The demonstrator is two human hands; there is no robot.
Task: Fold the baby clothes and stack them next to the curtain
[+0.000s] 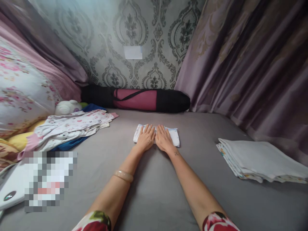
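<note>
A small white folded cloth (175, 136) lies flat on the grey sheet in front of me, with pale blue showing along its far edge. My left hand (146, 137) rests flat on its left half, fingers stretched forward. Beside it, my right hand (164, 137) presses flat on the middle and right of the cloth, fingers also extended. The two hands nearly touch at the thumbs and cover much of the cloth's centre. Neither hand grasps anything.
A folded stack of white cloths (260, 160) lies at the right. To the left are spread children's clothes (79, 123), a white plush toy (68, 107), a floral pillow (21, 86) and a white device (16, 183) beside a blurred patch. A black and maroon bag (136, 98) lies along the wall.
</note>
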